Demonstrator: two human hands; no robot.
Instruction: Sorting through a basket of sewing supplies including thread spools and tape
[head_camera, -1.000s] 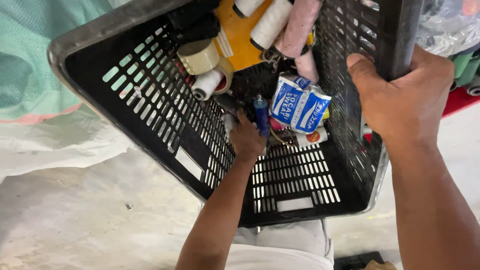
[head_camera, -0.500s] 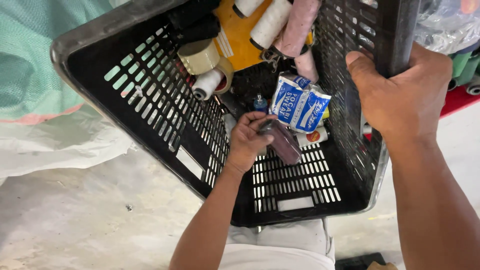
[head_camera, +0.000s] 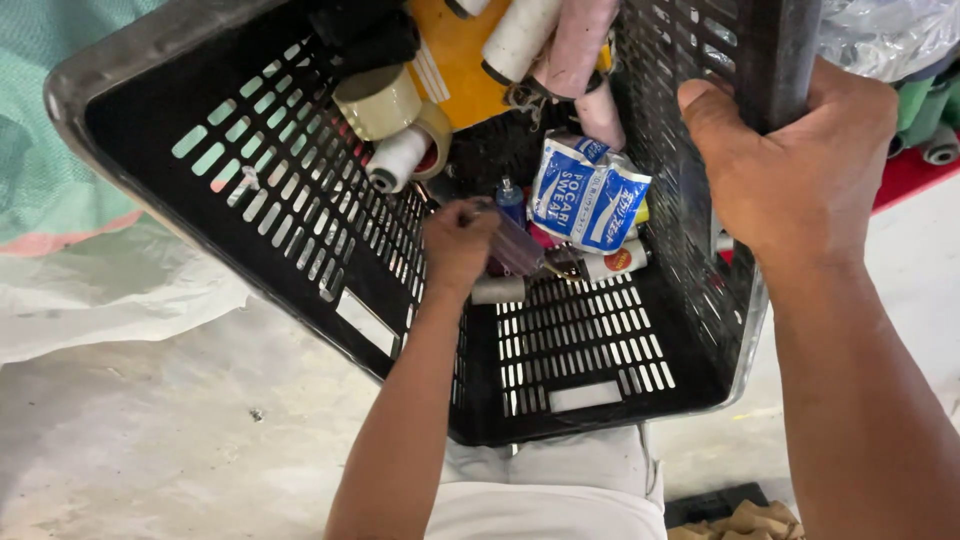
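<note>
Your right hand (head_camera: 800, 170) grips the rim of the black slotted basket (head_camera: 250, 210) at about two o'clock in the head view, fingers wrapped over the edge and thumb pressed on the inner wall, holding the basket tilted so its contents slide toward twelve o'clock. Your left hand (head_camera: 458, 245) reaches down inside, near the centre of the basket floor, fingers curled around a dull purple spool (head_camera: 518, 250) that sticks out toward three o'clock. A grey tube (head_camera: 498, 290) lies touching the hand at five o'clock. Just past the purple spool, toward one o'clock, sits a crumpled blue and white pouch (head_camera: 588, 195), with a small blue-capped bottle (head_camera: 511, 198) beside it at its nine o'clock. Piled at the basket's twelve o'clock end are a white thread cone (head_camera: 398, 160), a roll of tan tape (head_camera: 378, 100), a yellow flat pack (head_camera: 462, 65) and a pink cone (head_camera: 578, 50). Pale sheeting (head_camera: 110, 290) lies outside the basket at nine o'clock.
</note>
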